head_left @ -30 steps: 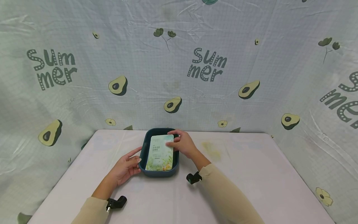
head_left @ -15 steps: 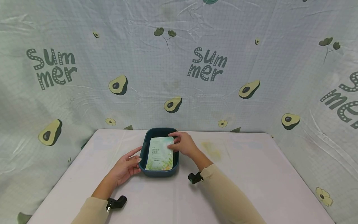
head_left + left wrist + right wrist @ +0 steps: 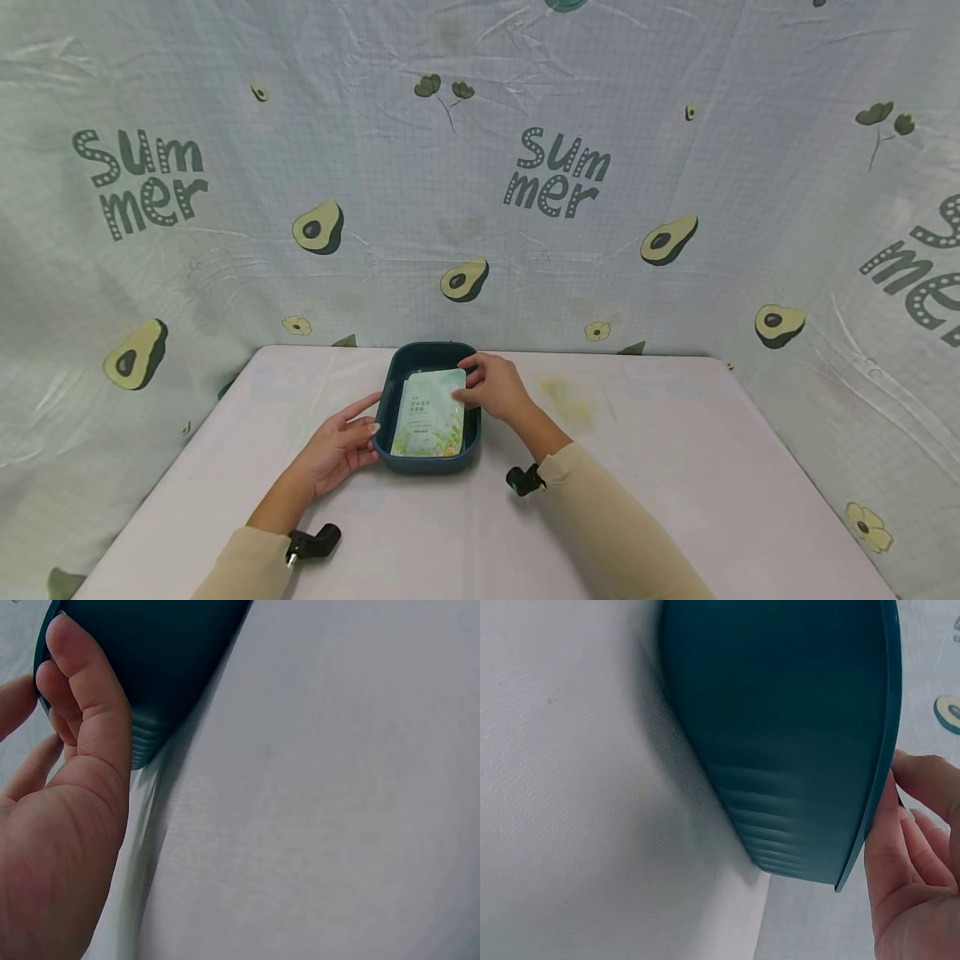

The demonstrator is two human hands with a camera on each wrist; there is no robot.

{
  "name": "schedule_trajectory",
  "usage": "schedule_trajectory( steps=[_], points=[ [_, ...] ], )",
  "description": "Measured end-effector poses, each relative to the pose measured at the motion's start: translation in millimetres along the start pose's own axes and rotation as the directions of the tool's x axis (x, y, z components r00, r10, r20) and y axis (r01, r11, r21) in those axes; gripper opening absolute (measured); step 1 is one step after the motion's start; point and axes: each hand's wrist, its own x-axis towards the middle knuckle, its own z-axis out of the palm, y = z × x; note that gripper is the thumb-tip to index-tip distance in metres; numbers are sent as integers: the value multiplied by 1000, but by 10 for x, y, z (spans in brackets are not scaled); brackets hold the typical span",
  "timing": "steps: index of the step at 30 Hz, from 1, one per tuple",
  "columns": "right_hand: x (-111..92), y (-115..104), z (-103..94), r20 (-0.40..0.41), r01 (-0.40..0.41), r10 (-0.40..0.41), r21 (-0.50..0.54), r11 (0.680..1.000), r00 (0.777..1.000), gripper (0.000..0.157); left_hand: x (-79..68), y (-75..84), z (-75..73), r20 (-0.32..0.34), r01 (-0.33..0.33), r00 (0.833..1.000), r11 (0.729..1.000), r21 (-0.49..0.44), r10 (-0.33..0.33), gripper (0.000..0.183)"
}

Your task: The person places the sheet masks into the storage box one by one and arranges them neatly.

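A dark teal rectangular bin (image 3: 427, 467) stands at the far middle of the table. In it lies a flat, pale green packet (image 3: 427, 417) with printed lettering and a leafy pattern, and another pale edge shows beside its left side. My right hand (image 3: 493, 387) pinches the packet's upper right edge, reaching over the bin's right rim. At the left, my left hand (image 3: 341, 454) rests its relaxed fingers and thumb against the bin's outer wall and rim. The wrist views show the bin's ribbed outer sides, with the left fingers (image 3: 82, 682) and right fingers (image 3: 900, 832) at the rim.
A white cloth covers the table (image 3: 637, 483), with a yellowish stain (image 3: 567, 404) right of the bin. Behind it hangs a pale sheet (image 3: 375, 167) printed with avocados and lettering. Black camera mounts (image 3: 313, 543) sit on both wrists.
The packet's far edge has sunk a little lower into the bin, and my right hand has shifted slightly right with it. My left hand and the bin stay where they were.
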Motion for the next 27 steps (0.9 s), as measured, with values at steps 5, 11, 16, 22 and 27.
schedule_trajectory(
  steps=[5,11,16,22,27],
  points=[
    [2,13,14,-9,-2,2,-22,1000,1000,48,-5,2,-4,3,3,1000,1000,-4,-3,69],
    [5,11,32,-7,-17,16,-62,998,1000,49,-12,0,-8,12,3,1000,1000,2,-3,69],
    [17,9,47,-5,-21,20,-118,993,1000,50,-21,-6,-17,10,4,1000,1000,1,-4,70],
    [17,-16,63,-18,-26,23,-196,980,1000,48,-25,-4,-19,14,2,1000,1000,12,-2,70],
    [-5,-86,63,-34,-18,9,-271,962,999,47,-13,7,-6,14,-2,1000,1000,11,2,69]
  ],
)
